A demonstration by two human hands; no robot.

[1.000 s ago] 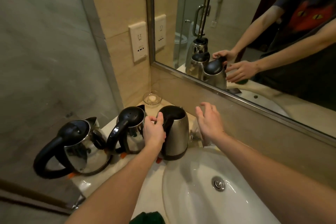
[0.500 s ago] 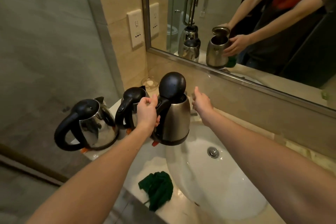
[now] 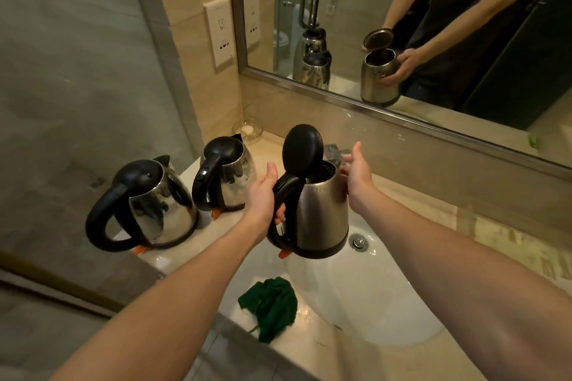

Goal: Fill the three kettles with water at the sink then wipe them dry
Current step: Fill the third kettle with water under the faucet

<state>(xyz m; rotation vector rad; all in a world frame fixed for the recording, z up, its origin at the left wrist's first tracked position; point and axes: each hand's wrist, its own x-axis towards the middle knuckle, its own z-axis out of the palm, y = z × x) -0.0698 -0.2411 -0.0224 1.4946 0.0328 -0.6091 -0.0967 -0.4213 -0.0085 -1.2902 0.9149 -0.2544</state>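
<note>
Over the sink [image 3: 371, 288] my left hand [image 3: 263, 195] grips one open kettle [image 3: 322, 216] by its handle, right hand [image 3: 357, 173] cupping its body — two closed kettles [image 3: 161, 204] [image 3: 230, 176] left of the sink, three in all

A matte steel kettle [image 3: 322, 216], black lid flipped up, is held upright above the sink's [image 3: 371, 303] left rim. Two shiny lidded kettles, the nearer kettle [image 3: 161, 213] and the farther kettle [image 3: 230, 182], stand at the counter's [image 3: 418, 195] left end. A crumpled green cloth [image 3: 269, 306] lies by its front edge.
</note>
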